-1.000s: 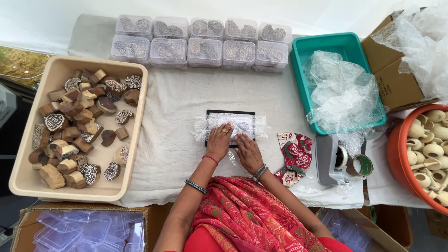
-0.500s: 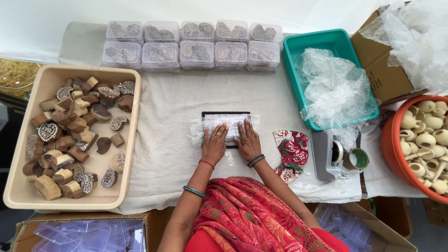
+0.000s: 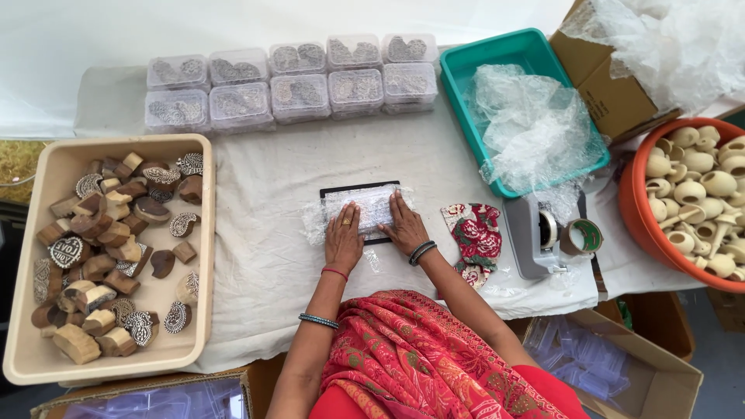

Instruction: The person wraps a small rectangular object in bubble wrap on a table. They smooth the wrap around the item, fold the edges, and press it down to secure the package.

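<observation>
bubble wrap (image 3: 365, 206) over a black-edged flat block (image 3: 358, 188), mid-bench on white cloth (image 3: 264, 202) | left hand (image 3: 343, 239) flat, fingers spread, pressing wrap | right hand (image 3: 403, 225) flat beside it, pressing too | beige tray (image 3: 31, 357) of wooden stamps left | tape dispenser (image 3: 543, 237) right

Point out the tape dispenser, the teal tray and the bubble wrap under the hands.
tape dispenser (image 3: 535, 237), head view, grey body.
teal tray (image 3: 466, 97), head view, left wall.
bubble wrap (image 3: 371, 203), head view, middle, between hands.
</observation>
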